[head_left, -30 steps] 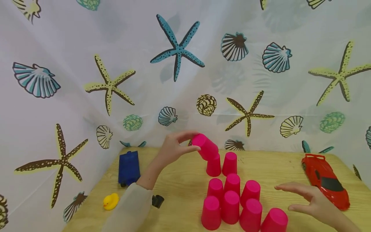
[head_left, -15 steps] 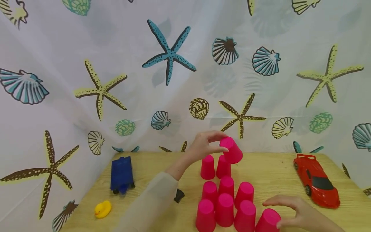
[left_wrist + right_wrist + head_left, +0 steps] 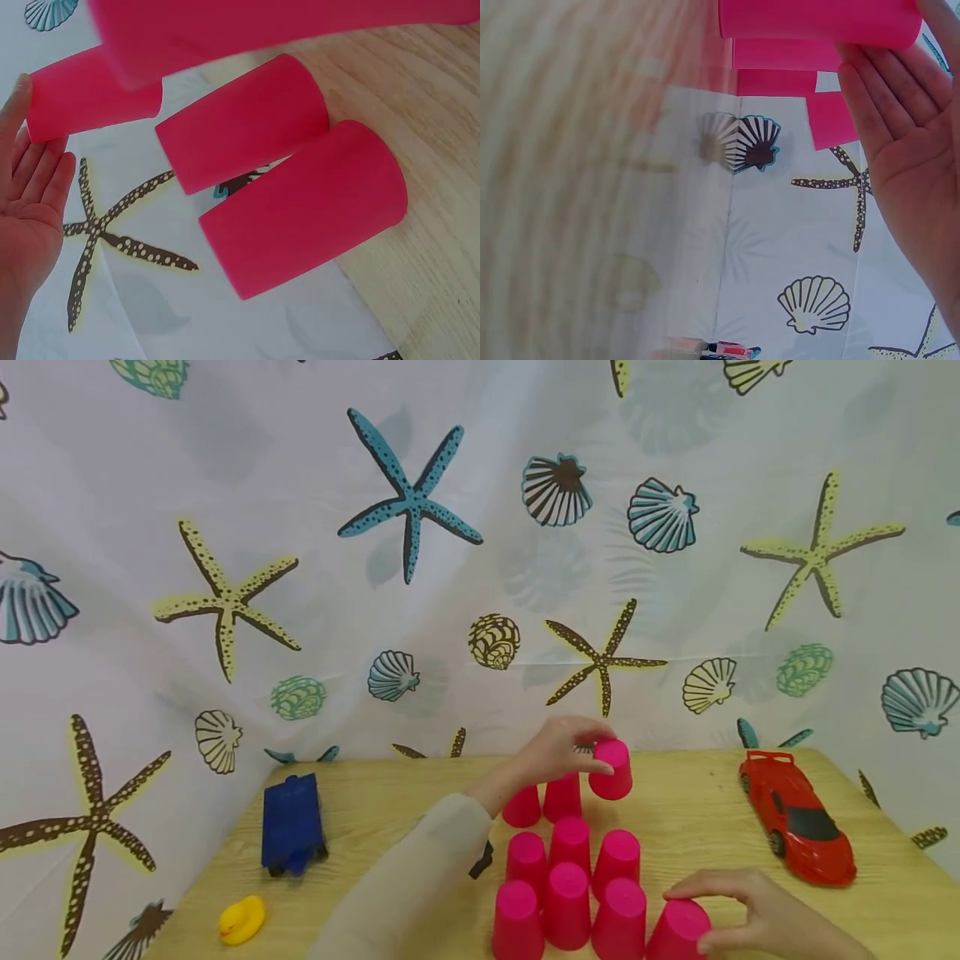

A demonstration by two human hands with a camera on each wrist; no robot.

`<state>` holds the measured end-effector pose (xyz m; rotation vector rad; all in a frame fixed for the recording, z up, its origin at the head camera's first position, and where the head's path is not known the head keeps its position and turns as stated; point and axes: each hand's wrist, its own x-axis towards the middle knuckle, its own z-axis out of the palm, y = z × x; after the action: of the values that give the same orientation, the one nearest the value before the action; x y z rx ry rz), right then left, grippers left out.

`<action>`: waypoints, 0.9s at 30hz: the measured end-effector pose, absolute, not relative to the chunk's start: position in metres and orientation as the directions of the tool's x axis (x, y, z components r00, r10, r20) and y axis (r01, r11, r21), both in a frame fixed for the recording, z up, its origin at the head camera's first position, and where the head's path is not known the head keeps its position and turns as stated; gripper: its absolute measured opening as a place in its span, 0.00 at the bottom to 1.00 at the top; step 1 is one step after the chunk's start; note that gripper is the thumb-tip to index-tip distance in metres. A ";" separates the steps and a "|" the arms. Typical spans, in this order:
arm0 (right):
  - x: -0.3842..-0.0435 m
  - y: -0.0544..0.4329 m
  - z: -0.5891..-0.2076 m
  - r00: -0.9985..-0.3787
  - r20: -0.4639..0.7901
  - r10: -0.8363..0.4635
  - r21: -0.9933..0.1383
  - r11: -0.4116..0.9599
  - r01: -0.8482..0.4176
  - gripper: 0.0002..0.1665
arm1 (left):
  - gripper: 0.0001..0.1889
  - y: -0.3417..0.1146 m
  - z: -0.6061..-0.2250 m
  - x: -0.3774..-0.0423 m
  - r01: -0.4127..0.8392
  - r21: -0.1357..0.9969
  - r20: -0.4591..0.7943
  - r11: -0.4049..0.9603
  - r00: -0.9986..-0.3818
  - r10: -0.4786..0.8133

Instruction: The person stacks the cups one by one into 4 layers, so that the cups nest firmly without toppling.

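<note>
My left hand (image 3: pixel 566 750) pinches an upside-down pink cup (image 3: pixel 613 781) by its closed end, just right of two more pink cups (image 3: pixel 564 802) at the back of the table. In the left wrist view, the held cup (image 3: pixel 97 97) sits between thumb and fingers; other cups (image 3: pixel 307 210) stand beside it. Whether its rim touches the table is unclear. My right hand (image 3: pixel 761 914) grips the rightmost cup (image 3: pixel 675 935) of the front row, thumb on the near side. That cup (image 3: pixel 817 19) fills the top of the right wrist view, above the palm (image 3: pixel 915 135).
Several upside-down pink cups (image 3: pixel 567 906) stand closely in two front rows on the wooden table (image 3: pixel 697 810). A red toy car (image 3: pixel 798 827) lies right. On the left are a blue toy vehicle (image 3: pixel 291 822), a yellow duck (image 3: pixel 242 920) and a small black object (image 3: pixel 482 862) beside my sleeve.
My left hand has carried its cup right, past the two back cups, lowering it and tipping it more upright. My right hand has moved in and taken hold of the front-right cup.
</note>
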<state>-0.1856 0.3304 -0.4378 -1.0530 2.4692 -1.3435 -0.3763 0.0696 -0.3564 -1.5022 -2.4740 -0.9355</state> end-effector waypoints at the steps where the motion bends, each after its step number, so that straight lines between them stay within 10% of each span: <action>1: -0.186 0.330 -0.438 -0.741 0.206 -0.639 -0.777 0.354 -0.521 0.24 | 0.23 0.072 -0.358 -0.377 0.837 0.433 0.371 0.335 -0.504 0.780; 27: -0.187 0.329 -0.437 -0.715 0.274 -0.643 -0.720 0.356 -0.596 0.25 | 0.24 0.096 -0.395 -0.395 0.858 0.277 0.165 0.432 -0.485 0.859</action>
<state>-0.1875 0.3294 -0.4367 -1.1619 2.5408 -1.3118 -0.3949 0.0961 -0.3947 -1.5946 -2.6586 -0.5138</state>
